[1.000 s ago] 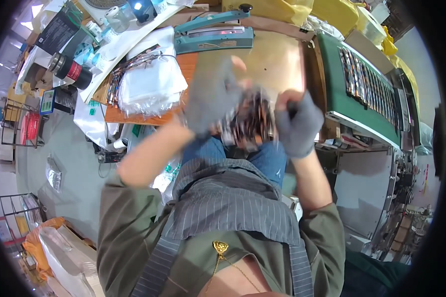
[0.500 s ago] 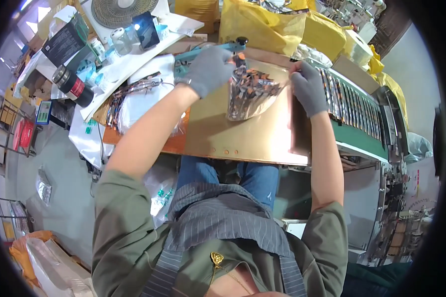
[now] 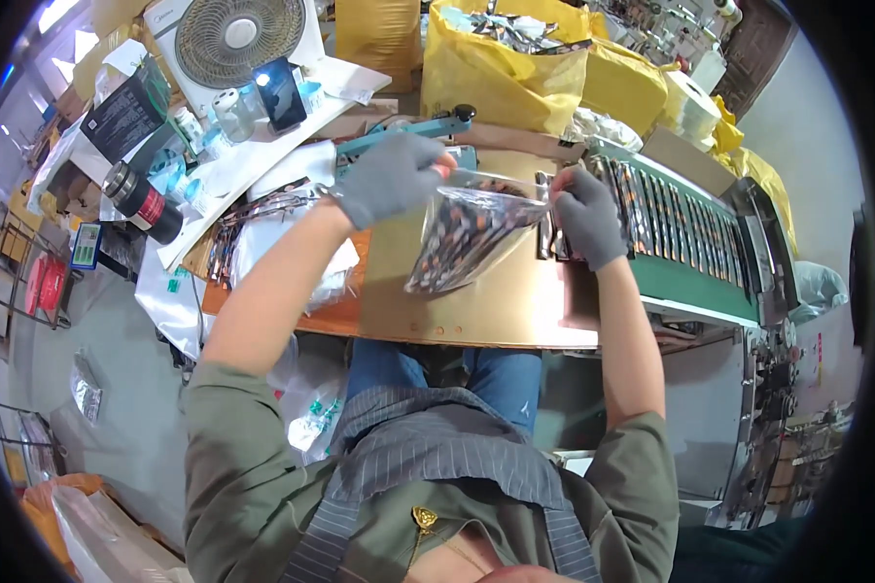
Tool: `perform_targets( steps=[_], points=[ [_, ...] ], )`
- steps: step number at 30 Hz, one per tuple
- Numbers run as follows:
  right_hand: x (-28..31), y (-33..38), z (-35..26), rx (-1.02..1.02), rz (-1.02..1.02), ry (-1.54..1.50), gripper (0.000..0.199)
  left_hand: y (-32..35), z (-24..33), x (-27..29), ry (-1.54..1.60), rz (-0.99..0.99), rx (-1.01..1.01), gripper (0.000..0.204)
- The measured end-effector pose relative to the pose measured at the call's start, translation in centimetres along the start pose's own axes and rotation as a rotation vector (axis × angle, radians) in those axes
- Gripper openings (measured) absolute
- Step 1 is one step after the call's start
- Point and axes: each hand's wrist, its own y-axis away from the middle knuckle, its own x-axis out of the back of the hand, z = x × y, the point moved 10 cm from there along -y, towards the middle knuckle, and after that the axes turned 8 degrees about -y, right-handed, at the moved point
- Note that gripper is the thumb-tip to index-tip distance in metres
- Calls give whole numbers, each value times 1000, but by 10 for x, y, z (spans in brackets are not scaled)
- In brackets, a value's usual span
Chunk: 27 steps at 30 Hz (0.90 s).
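A clear plastic bag (image 3: pixel 472 238), filled with small dark packets with orange marks, hangs between my gloved hands above the brass-coloured tabletop (image 3: pixel 510 301). My left hand (image 3: pixel 394 180) is closed on the bag's upper left corner, its bare fingertips pinching the film. At the upper right corner my right hand (image 3: pixel 588 219) is closed too, gripping the edge between thumb and fingers. The bag's top edge is stretched between them, and its bottom slants to the lower left. Just behind my left hand is a blue lever-arm device (image 3: pixel 433 126) with a black knob.
To the right, a green conveyor (image 3: pixel 710 260) carries a row of slim dark packets (image 3: pixel 690 209). Yellow sacks (image 3: pixel 506 83) stand behind the table. At the left are a fan (image 3: pixel 240 39), a thermos (image 3: pixel 144 202), a phone (image 3: pixel 280 92) and a stack of clear bags (image 3: pixel 287 248).
Both hands have come nearer, the right one also leftward. The bag is now pulled taut along its top, with its contents slid toward the lower left.
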Motion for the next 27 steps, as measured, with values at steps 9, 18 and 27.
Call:
perform_targets(
  steps=[9,18,27],
  points=[
    [-43,41,-166,792,18,501,49,20,38,20,319,-135,16,18],
    [-114,-53,-11,-10,-205,-84,33,29,-78,-69,666,-303,161,82],
    [-97,-207,80,30,366,494,40,29,-241,-172,764,-1,685,36]
  ],
)
